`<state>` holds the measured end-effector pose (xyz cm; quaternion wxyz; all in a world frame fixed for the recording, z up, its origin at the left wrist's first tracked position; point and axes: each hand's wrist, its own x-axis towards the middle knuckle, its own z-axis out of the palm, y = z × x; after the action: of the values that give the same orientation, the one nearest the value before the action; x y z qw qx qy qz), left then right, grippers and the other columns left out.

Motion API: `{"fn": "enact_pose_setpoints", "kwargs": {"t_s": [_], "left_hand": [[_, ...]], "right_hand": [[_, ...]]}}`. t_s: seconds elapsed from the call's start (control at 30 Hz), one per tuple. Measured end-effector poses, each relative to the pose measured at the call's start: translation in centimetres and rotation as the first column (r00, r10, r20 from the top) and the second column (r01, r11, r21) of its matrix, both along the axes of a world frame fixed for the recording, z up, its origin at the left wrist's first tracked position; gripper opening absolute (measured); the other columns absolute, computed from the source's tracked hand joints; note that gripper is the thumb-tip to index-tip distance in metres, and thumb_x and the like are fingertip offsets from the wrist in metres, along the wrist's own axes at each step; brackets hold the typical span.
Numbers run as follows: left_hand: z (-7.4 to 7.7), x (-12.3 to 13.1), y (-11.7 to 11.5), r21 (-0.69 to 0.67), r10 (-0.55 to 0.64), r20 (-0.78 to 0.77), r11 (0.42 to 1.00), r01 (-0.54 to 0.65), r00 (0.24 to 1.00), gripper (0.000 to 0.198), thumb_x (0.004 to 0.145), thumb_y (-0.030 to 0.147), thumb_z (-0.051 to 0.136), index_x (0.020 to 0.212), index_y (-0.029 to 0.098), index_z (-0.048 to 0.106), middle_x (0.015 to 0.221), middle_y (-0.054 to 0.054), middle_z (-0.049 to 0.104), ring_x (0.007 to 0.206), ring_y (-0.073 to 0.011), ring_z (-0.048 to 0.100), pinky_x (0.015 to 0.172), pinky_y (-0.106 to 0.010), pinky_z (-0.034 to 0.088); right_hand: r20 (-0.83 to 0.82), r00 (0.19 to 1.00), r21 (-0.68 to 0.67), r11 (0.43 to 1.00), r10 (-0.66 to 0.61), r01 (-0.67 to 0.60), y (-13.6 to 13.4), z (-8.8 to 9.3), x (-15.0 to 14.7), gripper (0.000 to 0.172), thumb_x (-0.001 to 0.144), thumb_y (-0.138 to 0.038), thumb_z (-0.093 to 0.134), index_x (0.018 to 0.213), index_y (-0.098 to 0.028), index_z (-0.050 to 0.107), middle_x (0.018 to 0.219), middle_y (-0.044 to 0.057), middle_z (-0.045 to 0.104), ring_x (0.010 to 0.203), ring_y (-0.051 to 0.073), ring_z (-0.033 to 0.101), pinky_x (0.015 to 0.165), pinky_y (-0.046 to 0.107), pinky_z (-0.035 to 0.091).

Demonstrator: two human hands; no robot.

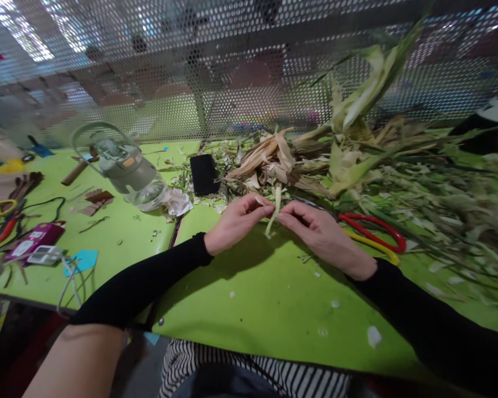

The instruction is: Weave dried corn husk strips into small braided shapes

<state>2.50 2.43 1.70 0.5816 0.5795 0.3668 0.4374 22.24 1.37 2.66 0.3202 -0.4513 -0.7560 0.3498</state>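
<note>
A narrow pale-green strip of corn husk (273,216) stands between my two hands, above the green table (240,298). My left hand (241,217) pinches it from the left with thumb and forefinger. On the other side, my right hand (313,228) has its fingertips closed on the same strip. Just behind the hands lies a heap of dried and green corn husks (269,155). Scissors with red and yellow handles (375,229) rest close to my right wrist, their blades partly under the husks.
A black phone (204,174) lies left of the heap. Further left stand a clear bottle with a grey-green lid (126,168) and crumpled tissue (177,202). Pliers (4,224), a purple box (36,239) and cables crowd the left edge. A perforated metal screen (182,72) closes off the back.
</note>
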Motion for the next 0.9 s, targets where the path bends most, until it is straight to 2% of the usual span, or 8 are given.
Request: {"fn": "enact_pose_setpoints", "kwargs": {"t_s": [0.1, 0.2, 0.37, 0.57, 0.73, 0.9], "left_hand": [[0.1, -0.2, 0.3, -0.035, -0.014, 0.027, 0.999, 0.015, 1.000, 0.032, 0.088, 0.044, 0.076, 0.088, 0.015, 0.062, 0.083, 0.001, 0.064, 0.080, -0.0100, 0.058, 0.083, -0.029, 0.046], [-0.1, -0.3, 0.6, -0.090, -0.044, 0.029, 0.995, 0.047, 0.999, 0.035, 0.088, 0.047, 0.075, 0.092, 0.015, 0.061, 0.081, 0.002, 0.064, 0.076, -0.0091, 0.058, 0.078, -0.028, 0.047], [-0.4, -0.4, 0.5, -0.080, -0.098, -0.031, 0.992, 0.095, 0.995, 0.047, 0.078, 0.042, 0.085, 0.108, 0.015, 0.061, 0.077, 0.004, 0.062, 0.070, -0.0079, 0.056, 0.071, -0.026, 0.044], [-0.4, -0.3, 0.2, -0.004, -0.096, -0.091, 0.995, 0.096, 0.991, 0.048, 0.082, 0.048, 0.080, 0.110, 0.016, 0.058, 0.075, 0.004, 0.064, 0.068, -0.0084, 0.059, 0.068, -0.025, 0.044], [-0.2, -0.7, 0.3, 0.029, -0.185, -0.100, 0.982, 0.189, 0.978, 0.052, 0.081, 0.057, 0.077, 0.107, 0.015, 0.059, 0.081, -0.002, 0.072, 0.071, -0.0102, 0.065, 0.071, -0.026, 0.050], [0.8, -1.1, 0.0, 0.060, -0.223, -0.156, 0.970, 0.234, 0.962, 0.051, 0.080, 0.058, 0.079, 0.101, 0.014, 0.063, 0.074, -0.001, 0.072, 0.067, -0.0085, 0.063, 0.069, -0.024, 0.050]], "right_hand": [[-0.030, 1.000, -0.018, 1.000, 0.001, -0.002, -0.1, -0.1, 0.1, 0.041, 0.098, -0.060, 0.056, 0.081, -0.023, 0.061, 0.066, -0.003, 0.048, 0.059, 0.013, 0.039, 0.057, 0.029, 0.032], [-0.032, 0.999, -0.015, 1.000, -0.011, 0.010, 0.2, -0.5, 0.1, 0.042, 0.097, -0.062, 0.057, 0.082, -0.023, 0.062, 0.066, -0.003, 0.050, 0.059, 0.014, 0.041, 0.056, 0.028, 0.033], [-0.014, 0.999, -0.050, 0.998, -0.045, 0.044, 0.5, -0.8, 0.0, 0.050, 0.096, -0.069, 0.054, 0.078, -0.022, 0.058, 0.066, -0.002, 0.054, 0.060, 0.014, 0.046, 0.057, 0.029, 0.035], [0.031, 0.999, -0.040, 0.999, -0.032, 0.033, 0.3, -0.4, -0.2, 0.057, 0.095, -0.073, 0.051, 0.067, -0.023, 0.049, 0.062, -0.003, 0.045, 0.058, 0.013, 0.039, 0.055, 0.029, 0.030], [-0.026, 1.000, -0.108, 0.994, 0.013, -0.015, 0.0, -0.1, -0.3, 0.054, 0.098, -0.069, 0.047, 0.070, -0.023, 0.054, 0.063, -0.002, 0.046, 0.058, 0.014, 0.039, 0.054, 0.030, 0.030], [-0.019, 0.999, -0.057, 0.998, 0.033, -0.034, -0.5, 0.6, -0.1, 0.058, 0.096, -0.070, 0.051, 0.062, -0.023, 0.043, 0.062, -0.002, 0.037, 0.058, 0.014, 0.033, 0.054, 0.031, 0.026]]}}
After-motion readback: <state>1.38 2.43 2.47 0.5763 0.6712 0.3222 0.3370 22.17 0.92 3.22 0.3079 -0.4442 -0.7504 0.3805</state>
